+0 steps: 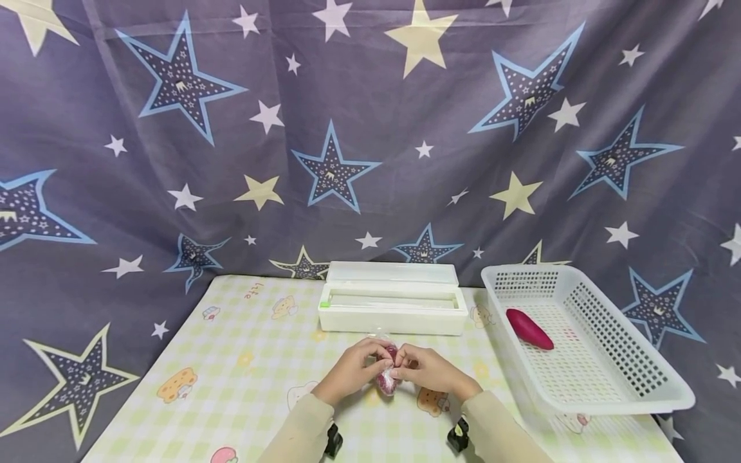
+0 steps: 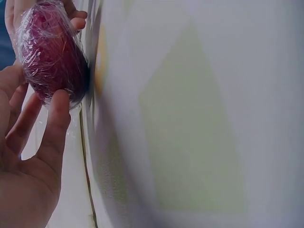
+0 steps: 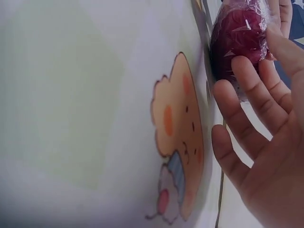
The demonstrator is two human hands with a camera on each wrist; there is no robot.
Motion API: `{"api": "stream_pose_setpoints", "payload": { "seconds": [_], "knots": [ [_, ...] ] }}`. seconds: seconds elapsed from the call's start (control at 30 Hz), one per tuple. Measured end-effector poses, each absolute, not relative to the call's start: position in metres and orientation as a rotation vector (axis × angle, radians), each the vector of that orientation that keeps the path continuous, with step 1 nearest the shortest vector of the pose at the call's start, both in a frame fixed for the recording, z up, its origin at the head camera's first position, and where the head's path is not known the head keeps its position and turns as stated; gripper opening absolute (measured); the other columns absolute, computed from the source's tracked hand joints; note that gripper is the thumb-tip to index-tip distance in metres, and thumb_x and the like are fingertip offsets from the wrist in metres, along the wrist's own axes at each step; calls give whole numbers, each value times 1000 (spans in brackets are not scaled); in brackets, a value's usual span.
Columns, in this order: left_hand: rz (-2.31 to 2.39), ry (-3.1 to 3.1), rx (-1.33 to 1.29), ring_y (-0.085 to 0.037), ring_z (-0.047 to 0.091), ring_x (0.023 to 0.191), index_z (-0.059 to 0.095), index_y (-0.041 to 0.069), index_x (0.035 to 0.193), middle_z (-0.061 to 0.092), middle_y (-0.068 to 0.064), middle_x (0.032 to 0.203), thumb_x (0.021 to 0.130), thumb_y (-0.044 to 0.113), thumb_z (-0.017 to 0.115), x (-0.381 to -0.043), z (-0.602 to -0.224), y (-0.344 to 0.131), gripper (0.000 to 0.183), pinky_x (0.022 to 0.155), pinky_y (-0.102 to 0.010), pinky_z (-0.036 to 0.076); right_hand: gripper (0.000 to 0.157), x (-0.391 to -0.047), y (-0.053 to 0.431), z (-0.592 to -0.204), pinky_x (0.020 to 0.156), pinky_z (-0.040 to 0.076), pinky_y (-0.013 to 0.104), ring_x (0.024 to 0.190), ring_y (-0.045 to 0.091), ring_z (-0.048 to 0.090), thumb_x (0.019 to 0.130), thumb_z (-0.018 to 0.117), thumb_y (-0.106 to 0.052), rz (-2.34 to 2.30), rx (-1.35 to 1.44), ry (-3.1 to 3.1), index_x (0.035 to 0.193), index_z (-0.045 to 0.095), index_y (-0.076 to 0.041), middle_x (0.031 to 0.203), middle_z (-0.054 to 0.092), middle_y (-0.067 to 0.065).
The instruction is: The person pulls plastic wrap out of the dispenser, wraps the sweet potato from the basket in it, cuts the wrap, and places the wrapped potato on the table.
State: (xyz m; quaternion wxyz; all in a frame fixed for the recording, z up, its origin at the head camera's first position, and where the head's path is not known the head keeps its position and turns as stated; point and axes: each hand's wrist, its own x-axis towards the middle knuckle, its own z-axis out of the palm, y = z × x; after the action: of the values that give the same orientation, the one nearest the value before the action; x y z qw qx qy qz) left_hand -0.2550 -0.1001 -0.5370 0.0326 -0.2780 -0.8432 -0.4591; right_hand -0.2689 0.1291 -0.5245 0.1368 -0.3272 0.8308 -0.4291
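Note:
A purple-red sweet potato wrapped in clear cling film lies on the table between both hands. My left hand pinches the film and the sweet potato from the left, thumb on top. From the right, my right hand pinches at the same film with thumb and index finger. In the left wrist view the film on the sweet potato is crinkled and shiny, with left fingertips against its near end. The right wrist view shows fingers of the right hand along the side of the wrapped sweet potato.
Behind the hands stands a white cling film box, its lid raised. On the right, a white perforated basket holds an unwrapped sweet potato. A checked, cartoon-printed cloth covers the table; a starry curtain hangs behind.

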Motion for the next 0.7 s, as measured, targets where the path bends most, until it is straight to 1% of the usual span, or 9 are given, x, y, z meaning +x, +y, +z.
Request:
{"api": "stream_pose_setpoints", "payload": {
  "seconds": [0.07,0.1,0.17,0.27,0.33,0.4,0.53,0.6,0.7],
  "knots": [
    [-1405,-2596,-846,-27,53,128,69,19,92,62,-2,133,97,25,68,-254,-538,-100,8,111,-54,36,19,-268,129,-526,72,51,28,79,13,61,98,66,-35,-1252,-927,2415,102,61,-17,89,64,-2],
    [-1404,-2595,-844,-28,53,128,69,19,92,62,-2,133,97,26,68,-254,-539,-100,8,110,-54,37,23,-268,129,-526,73,51,29,81,13,61,98,67,-36,-1258,-903,2422,103,60,-15,90,64,-1],
    [-1406,-2592,-844,-28,54,127,69,20,92,62,-3,132,97,26,68,-253,-540,-100,8,110,-54,37,34,-268,129,-527,74,50,31,84,14,60,95,69,-40,-1253,-827,2444,109,58,-11,96,64,1],
    [-1412,-2592,-852,-26,55,125,69,19,92,62,-3,132,96,24,70,-252,-539,-100,6,109,-52,39,54,-270,130,-529,77,50,34,89,14,59,90,74,-45,-1237,-702,2467,123,54,-7,105,63,5],
    [-1437,-2595,-850,-25,57,123,69,17,95,63,-3,131,94,20,72,-252,-538,-99,4,107,-49,42,61,-272,130,-530,79,49,35,91,15,57,88,76,-47,-1228,-660,2453,129,53,-7,109,62,7],
    [-1481,-2603,-829,-25,59,118,68,15,99,63,-4,128,93,17,73,-252,-536,-98,8,103,-47,47,59,-274,131,-529,77,48,36,89,15,55,87,76,-47,-1219,-660,2428,127,56,-7,107,62,7],
    [-1600,-2660,-693,-26,63,109,62,14,109,60,-5,121,90,21,78,-253,-536,-98,26,90,-39,55,43,-277,130,-526,69,44,33,80,16,50,88,77,-43,-1196,-711,2390,113,63,-11,100,60,8],
    [-1654,-2693,-619,-26,64,105,59,11,113,59,-6,118,89,26,79,-254,-537,-99,35,85,-37,56,40,-278,131,-526,67,44,31,77,16,50,87,78,-42,-1184,-725,2388,110,63,-12,98,60,9],
    [-1775,-2752,-503,-22,63,98,55,6,121,60,-8,115,86,32,81,-256,-537,-100,50,80,-34,57,41,-278,131,-527,68,45,31,80,16,51,87,79,-41,-1174,-734,2394,113,63,-13,100,60,10]
  ]
}}
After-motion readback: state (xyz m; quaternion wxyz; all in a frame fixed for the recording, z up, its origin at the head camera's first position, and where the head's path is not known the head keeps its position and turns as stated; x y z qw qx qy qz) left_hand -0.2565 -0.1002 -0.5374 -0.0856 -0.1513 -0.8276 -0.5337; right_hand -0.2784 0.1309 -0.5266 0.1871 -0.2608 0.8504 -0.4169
